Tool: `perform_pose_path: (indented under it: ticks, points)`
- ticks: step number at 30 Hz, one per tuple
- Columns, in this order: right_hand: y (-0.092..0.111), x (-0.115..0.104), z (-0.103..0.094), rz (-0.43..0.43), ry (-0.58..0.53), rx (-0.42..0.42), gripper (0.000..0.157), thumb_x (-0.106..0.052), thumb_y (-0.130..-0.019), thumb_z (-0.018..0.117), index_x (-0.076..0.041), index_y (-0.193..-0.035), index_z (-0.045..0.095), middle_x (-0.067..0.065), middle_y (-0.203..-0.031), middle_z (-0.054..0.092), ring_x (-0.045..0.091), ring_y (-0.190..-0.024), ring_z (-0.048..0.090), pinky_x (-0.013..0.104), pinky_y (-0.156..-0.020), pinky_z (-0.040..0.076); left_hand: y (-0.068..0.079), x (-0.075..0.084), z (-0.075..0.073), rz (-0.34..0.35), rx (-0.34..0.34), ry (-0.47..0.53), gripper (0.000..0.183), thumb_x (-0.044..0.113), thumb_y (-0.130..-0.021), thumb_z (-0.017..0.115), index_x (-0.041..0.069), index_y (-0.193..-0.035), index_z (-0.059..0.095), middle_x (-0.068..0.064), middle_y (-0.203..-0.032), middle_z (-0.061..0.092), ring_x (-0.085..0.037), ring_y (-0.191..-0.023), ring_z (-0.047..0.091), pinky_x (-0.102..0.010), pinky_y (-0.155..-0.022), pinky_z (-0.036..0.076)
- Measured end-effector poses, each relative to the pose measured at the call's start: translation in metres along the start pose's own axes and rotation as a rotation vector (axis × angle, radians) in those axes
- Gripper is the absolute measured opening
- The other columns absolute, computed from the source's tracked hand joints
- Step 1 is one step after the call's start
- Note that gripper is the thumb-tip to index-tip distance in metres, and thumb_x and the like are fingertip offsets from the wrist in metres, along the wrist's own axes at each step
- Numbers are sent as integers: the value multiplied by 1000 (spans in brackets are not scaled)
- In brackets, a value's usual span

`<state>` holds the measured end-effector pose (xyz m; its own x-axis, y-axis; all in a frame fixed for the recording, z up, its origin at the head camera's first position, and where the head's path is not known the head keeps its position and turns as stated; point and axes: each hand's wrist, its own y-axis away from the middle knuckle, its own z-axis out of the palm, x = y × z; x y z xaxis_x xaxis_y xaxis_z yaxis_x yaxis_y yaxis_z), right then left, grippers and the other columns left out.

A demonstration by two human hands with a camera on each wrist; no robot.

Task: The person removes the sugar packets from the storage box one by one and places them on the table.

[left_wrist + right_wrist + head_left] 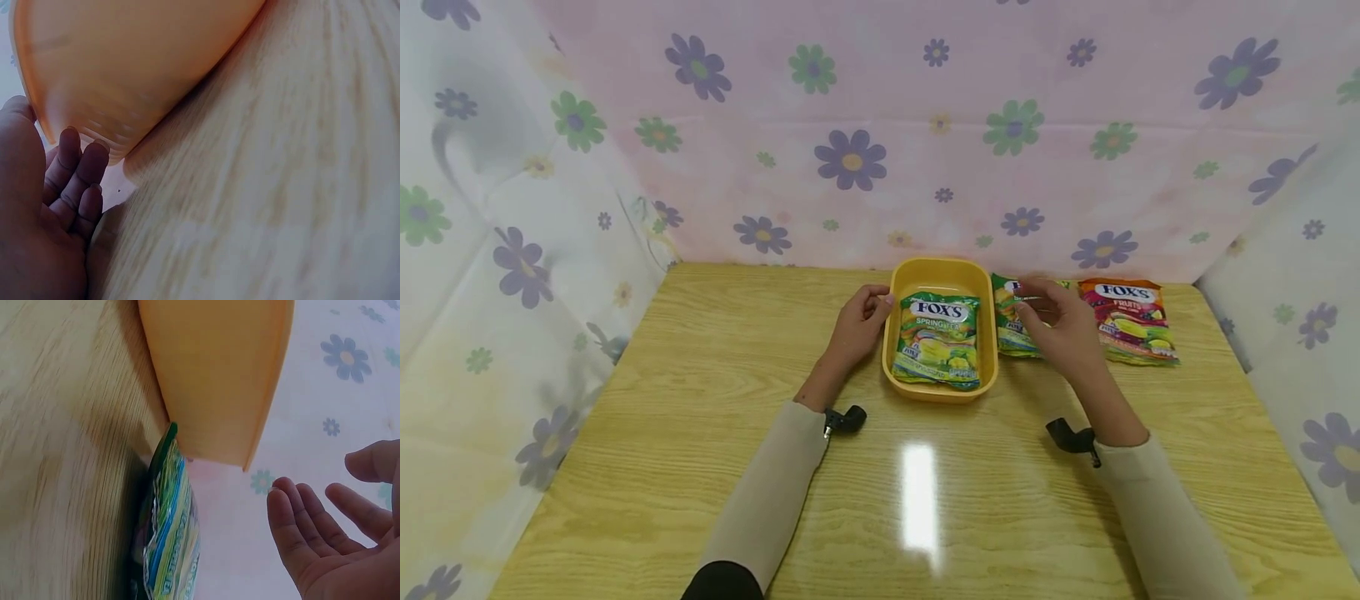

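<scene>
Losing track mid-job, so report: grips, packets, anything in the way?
Left grip holding yellow tub by left rim. Right grip empty, above green packet beside tub. Spring Tea packet inside tub. Nothing seen between right grip and green packet.

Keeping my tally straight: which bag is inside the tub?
The green Spring Tea bag, inside the yellow tub; the other green bag and the red bag lie outside, on the table.
</scene>
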<state>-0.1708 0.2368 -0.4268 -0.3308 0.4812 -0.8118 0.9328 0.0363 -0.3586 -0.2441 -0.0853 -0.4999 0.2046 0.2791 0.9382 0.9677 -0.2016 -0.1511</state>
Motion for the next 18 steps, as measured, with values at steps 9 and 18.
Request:
perform_pose_path:
  ticks: [9, 18]
  points:
    - [-5, -9, 17, 66, 30, -95, 35, -14, -108, 64, -2, -141, 64, 18, -129, 71, 33, -116, 70, 34, -97, 58, 0, -3, 0, 11, -1, 14, 42, 40, -112, 56, 9, -141, 61, -10, -97, 69, -21, -87, 61, -35, -82, 49]
    - [-9, -25, 25, 102, 12, -197, 41, -14, -109, 62, -1, -147, 59, 22, -135, 68, 37, -119, 69, 53, -101, 55, -3, -5, 0, 11, 4, 10, 42, 39, -112, 56, 9, -141, 60, -8, -97, 69, -21, -87, 62, -33, -82, 50]
